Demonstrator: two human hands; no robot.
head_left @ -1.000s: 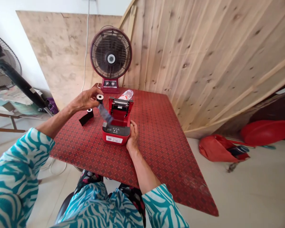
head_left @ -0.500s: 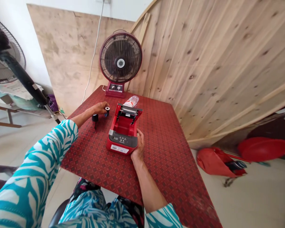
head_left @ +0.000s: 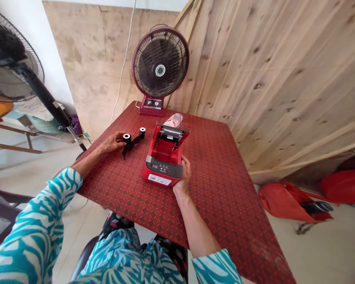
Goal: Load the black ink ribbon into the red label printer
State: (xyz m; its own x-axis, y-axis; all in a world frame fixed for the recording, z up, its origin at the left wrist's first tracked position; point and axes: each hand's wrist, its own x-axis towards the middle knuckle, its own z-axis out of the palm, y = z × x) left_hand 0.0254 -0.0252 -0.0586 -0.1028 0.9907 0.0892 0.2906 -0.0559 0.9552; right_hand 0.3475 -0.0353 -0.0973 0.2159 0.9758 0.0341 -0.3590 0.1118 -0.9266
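Head view: two hands at work, and one printer (head_left: 162,171) sits open at the centre of the frame. The right hand (head_left: 182,177) has it by its right side, fingers half curled along the casing. Just left of centre, two on the table (head_left: 225,197): near roll (head_left: 126,138), far roll (head_left: 142,133). The left hand (head_left: 110,143), part-open, is right at the near roll; whether it grips, can't tell. One bottle (head_left: 174,120) beyond, two fans: table fan (head_left: 160,63) upper centre, stand fan (head_left: 7,49) upper left.
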